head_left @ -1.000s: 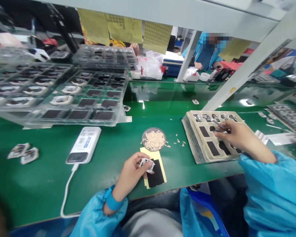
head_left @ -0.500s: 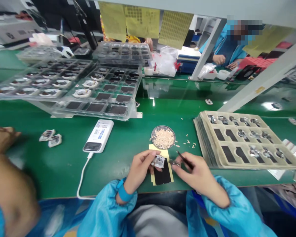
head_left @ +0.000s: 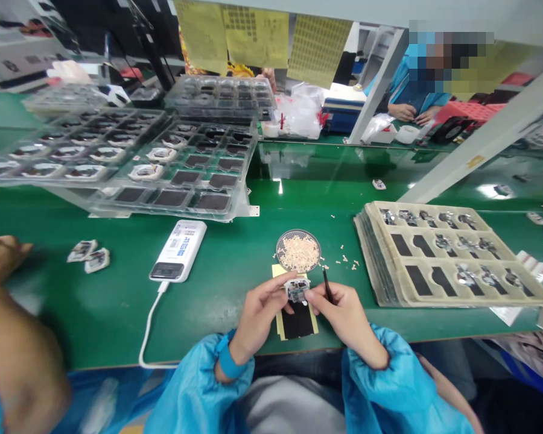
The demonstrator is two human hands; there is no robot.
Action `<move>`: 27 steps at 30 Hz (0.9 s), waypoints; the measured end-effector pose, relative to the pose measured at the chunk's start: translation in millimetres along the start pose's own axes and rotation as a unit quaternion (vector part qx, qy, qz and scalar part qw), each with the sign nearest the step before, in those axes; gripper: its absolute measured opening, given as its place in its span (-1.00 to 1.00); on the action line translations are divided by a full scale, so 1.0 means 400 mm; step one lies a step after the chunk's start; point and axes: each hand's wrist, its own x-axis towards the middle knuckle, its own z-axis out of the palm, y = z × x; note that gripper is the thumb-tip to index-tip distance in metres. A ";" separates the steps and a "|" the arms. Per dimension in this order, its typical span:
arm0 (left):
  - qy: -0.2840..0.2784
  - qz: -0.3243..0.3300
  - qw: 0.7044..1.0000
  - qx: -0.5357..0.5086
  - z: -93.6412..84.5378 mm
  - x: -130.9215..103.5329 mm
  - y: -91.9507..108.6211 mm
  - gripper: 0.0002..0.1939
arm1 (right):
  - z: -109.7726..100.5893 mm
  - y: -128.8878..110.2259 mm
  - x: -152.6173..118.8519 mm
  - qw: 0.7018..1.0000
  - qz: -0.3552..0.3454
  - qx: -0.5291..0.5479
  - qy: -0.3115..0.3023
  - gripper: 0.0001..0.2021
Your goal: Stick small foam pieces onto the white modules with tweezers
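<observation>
My left hand (head_left: pixel 263 308) grips a small white-framed electronic part (head_left: pixel 297 290) by its left side, above a black pad (head_left: pixel 297 322) on yellow paper (head_left: pixel 280 271). In my right hand (head_left: pixel 344 312) are dark tweezers (head_left: pixel 327 286), tip pointing up. My right thumb and forefinger press on the part's right edge. Whether a small metal piece is still between them and the part cannot be made out. Just beyond the hands stands a round dish (head_left: pixel 298 250) of tiny pinkish pieces, some of them scattered on the green table beside it.
A stack of cream trays (head_left: pixel 457 253) with metal parts stands right. Clear plastic trays (head_left: pixel 172 175) sit raised at back left. A white power bank (head_left: pixel 178 250) with cable and two white-framed parts (head_left: pixel 89 255) lie left, near another person's arm (head_left: pixel 15 325). Another person works opposite.
My right hand has moved left with its tweezers and now meets the part in my left hand. The small metal piece seen in my right fingers is now at the part or hidden.
</observation>
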 end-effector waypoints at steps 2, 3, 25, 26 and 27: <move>-0.002 0.003 1.000 0.000 0.003 -0.001 0.002 -0.56 | 0.000 0.003 0.001 1.000 0.000 0.000 0.006 -0.64; -0.003 0.001 1.000 -0.001 0.005 -0.002 0.001 -0.54 | 0.000 0.003 0.002 1.000 0.000 0.001 0.008 -0.64; 0.024 -0.003 0.999 0.036 0.018 -0.003 -0.018 -0.52 | 0.018 0.009 -0.002 0.998 -0.026 0.020 0.055 -0.70; 0.019 -0.018 1.000 0.013 0.018 -0.003 -0.019 -0.50 | 0.022 0.007 -0.003 0.997 -0.034 0.027 0.061 -0.70; 0.015 -0.030 0.999 -0.006 0.021 -0.003 -0.020 -0.50 | 0.025 0.006 -0.003 0.997 -0.039 0.035 0.063 -0.69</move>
